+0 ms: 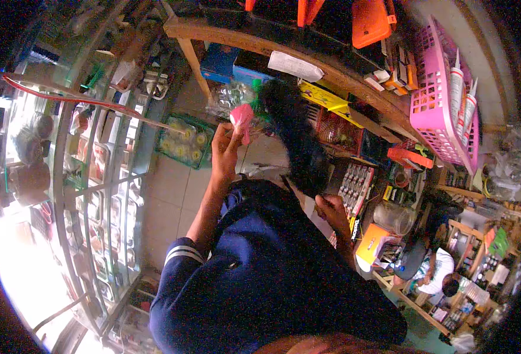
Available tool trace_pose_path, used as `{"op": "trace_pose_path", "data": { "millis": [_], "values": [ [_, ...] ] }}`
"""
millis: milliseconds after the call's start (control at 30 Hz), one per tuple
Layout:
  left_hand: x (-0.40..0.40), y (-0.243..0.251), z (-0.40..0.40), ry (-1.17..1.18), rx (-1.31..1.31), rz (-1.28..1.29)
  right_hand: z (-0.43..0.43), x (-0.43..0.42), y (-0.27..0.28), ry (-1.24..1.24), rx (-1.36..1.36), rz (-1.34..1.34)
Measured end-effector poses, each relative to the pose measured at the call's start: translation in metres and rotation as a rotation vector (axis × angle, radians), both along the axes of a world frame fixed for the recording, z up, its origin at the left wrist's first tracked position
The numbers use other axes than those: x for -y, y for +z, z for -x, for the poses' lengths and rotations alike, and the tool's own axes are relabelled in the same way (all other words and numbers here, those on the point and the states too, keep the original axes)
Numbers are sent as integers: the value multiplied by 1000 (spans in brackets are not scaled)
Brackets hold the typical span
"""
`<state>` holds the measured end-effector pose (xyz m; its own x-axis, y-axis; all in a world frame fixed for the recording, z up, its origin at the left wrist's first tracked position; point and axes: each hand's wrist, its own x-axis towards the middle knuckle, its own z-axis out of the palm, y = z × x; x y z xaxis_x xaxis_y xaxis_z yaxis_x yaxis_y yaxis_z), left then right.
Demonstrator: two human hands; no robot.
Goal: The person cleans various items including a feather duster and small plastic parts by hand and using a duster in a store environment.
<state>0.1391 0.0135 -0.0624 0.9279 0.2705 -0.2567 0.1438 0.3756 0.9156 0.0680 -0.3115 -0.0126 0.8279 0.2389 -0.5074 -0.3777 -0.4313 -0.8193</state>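
My left hand [226,144] is raised in front of me and pinches a small pink object [241,118], perhaps a plastic-wrapped packet; its exact kind cannot be told. Beside my dark blue shirt, my right hand [331,210] is closed at the lower end of a black feather duster [298,137]. The duster's fluffy head reaches up towards the shelf, to the right of the pink object. Its handle is mostly hidden by my fist. Behind the pink object lie clear plastic packaging [231,97] and a green item [257,95].
Glass display shelving [114,194] stands at left. A green crate [186,140] rests on the tiled floor. At right are a wooden shelf edge [251,42], a pink plastic basket [439,97] with sealant cartridges [456,90], an orange box [372,243] and, farther off, another person [439,270] in white.
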Motion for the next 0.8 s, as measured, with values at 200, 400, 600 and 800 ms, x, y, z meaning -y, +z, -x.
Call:
{"op": "trace_pose_path", "data": {
  "millis": [200, 400, 600, 800],
  "values": [
    [3, 4, 3, 9, 152, -277, 1, 2, -4, 5, 355, 166],
    [2, 22, 3, 5, 292, -340, 1, 15, -18, 34, 126, 95],
    [1, 31, 3, -80, 194, -354, 0, 10, -8, 34, 90, 35],
    [-3, 25, 7, -154, 124, -573, 6, 6, -15, -143, -57, -72]
  ]
}}
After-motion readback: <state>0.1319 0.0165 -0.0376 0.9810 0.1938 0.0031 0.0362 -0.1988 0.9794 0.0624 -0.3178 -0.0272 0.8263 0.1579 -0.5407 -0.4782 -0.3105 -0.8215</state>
